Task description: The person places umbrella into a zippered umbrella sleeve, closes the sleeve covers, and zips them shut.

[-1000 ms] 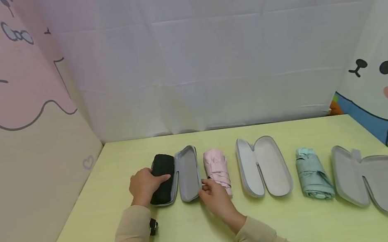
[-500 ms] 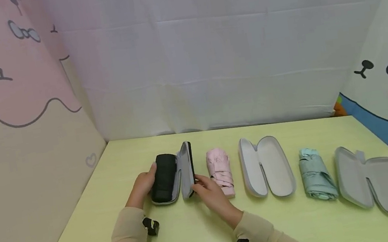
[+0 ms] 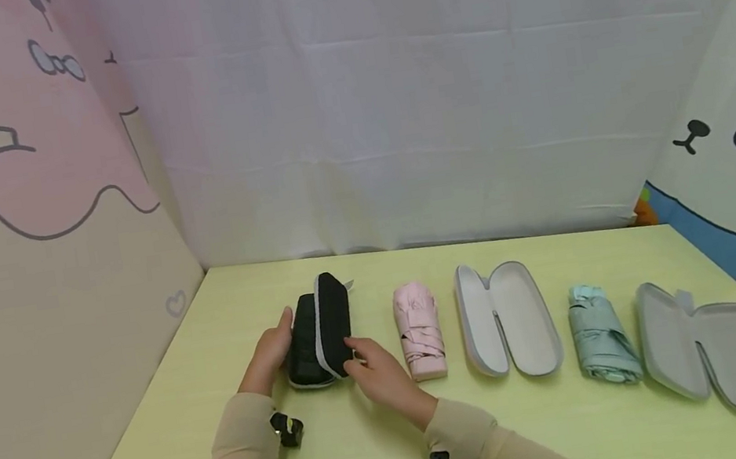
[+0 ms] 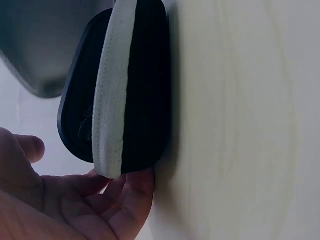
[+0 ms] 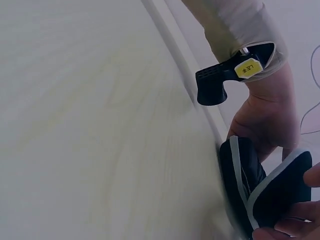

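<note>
We are seeing the black roll (image 3: pixel 302 342) lying in the case (image 4: pixel 147 90) on the counter (image 3: pixel 359 453), the lid (image 3: pixel 335 322) leaning over it. Our left hand (image 3: pixel 269 359) is holding the case's outer side with bent fingers; our right hand (image 3: pixel 382 374) is pinching the lid's edge. We are risking cloth snagging in the zip (image 4: pixel 110 90), since the roll is seemingly bulging above the rim. Our pinch is sitting near one end, so the lid could be twisting unevenly; a slackening left hand could be letting the case slide. The lid is hiding the roll's right part and the hinge, the right wrist view is cutting off our right hand, and we are not making out any zip pull.
</note>
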Tool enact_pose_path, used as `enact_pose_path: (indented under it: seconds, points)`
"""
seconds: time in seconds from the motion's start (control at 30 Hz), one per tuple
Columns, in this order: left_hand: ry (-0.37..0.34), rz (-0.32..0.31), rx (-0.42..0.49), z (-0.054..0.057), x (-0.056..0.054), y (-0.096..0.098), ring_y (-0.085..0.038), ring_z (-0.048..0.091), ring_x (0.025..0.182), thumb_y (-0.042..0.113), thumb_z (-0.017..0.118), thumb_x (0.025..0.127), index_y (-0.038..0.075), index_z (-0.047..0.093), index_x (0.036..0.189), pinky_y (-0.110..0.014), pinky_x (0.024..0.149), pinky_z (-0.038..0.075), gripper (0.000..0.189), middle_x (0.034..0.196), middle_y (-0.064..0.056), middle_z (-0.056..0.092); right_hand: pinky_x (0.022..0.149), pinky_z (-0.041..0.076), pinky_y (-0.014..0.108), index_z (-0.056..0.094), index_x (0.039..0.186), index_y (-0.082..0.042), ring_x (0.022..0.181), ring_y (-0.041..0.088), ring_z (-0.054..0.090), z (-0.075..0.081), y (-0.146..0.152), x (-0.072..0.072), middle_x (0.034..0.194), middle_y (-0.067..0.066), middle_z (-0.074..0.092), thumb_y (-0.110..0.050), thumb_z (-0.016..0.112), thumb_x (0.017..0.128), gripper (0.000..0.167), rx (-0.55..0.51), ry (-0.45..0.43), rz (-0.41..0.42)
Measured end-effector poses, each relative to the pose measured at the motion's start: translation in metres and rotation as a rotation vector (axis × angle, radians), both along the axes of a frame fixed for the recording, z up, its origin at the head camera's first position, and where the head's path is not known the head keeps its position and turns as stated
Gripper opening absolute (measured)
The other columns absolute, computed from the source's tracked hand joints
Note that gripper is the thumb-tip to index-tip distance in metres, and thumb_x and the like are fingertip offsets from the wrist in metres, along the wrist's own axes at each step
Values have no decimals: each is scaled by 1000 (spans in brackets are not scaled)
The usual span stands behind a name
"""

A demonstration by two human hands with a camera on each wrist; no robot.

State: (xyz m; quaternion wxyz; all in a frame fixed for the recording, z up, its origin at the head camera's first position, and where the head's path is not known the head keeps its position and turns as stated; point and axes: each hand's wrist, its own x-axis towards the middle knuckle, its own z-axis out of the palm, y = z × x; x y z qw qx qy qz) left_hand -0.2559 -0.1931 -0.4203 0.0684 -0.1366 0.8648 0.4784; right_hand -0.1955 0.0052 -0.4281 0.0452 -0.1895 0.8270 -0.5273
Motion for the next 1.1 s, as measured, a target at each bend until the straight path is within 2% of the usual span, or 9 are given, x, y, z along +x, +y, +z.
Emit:
enact_pose_path:
  seconds: [0.1,0.23,0.33,0.53,0.73,0.83,0.93,1.1]
  points:
    - [8,-4,4,-1,0,0,-34,51,93,53,20,97,-13,55,109,-39,84,40,76,104,-27,53,93,40,45,48,131,6,115,34,49,-3,-3,-1,136,19,43,-13,49,93,42,31,48,21]
    - [-1,5,34,-2,-1,0,-25,53,77,55,23,96,-13,55,106,-31,68,43,76,90,-19,54,96,37,45,50,129,5,121,32,45,-4,-6,-1,139,17,41,-15,49,94,40,61,58,31]
    - [-7,14,49,-2,-2,1,-23,52,73,56,27,95,-14,53,108,-28,62,42,75,89,-18,53,100,33,45,50,129,4,127,30,39,-4,-8,0,141,15,40,-16,49,94,40,72,45,39]
    - [-27,-1,2,-1,-3,3,-29,53,86,60,36,92,-15,50,117,-33,72,42,80,104,-23,53,103,30,44,49,131,3,130,28,35,-5,-10,-1,143,14,37,-15,48,95,40,109,52,72]
    - [-44,-15,-30,-1,-4,6,-31,52,88,58,48,87,-17,47,119,-38,76,42,82,106,-25,52,103,30,42,47,132,4,130,28,35,-6,-11,-2,144,16,35,-14,49,95,41,164,99,108]
    - [-44,-4,-30,-1,-4,8,-34,51,101,57,52,86,-17,44,122,-42,87,41,83,117,-29,50,103,31,40,47,131,4,130,28,35,-6,-11,-3,143,16,36,-14,50,94,41,203,122,121]
    - [-43,-1,-33,-1,-4,9,-38,48,109,55,55,85,-18,43,123,-46,94,38,83,123,-32,47,102,32,39,48,131,4,130,27,36,-7,-10,-4,143,15,37,-13,50,94,41,232,140,129]
    - [-63,-7,-55,-1,-5,9,-40,47,113,52,54,86,-18,45,122,-47,96,37,80,125,-33,46,102,32,38,49,130,4,129,27,36,-7,-9,-6,142,16,38,-11,51,93,40,239,152,156]
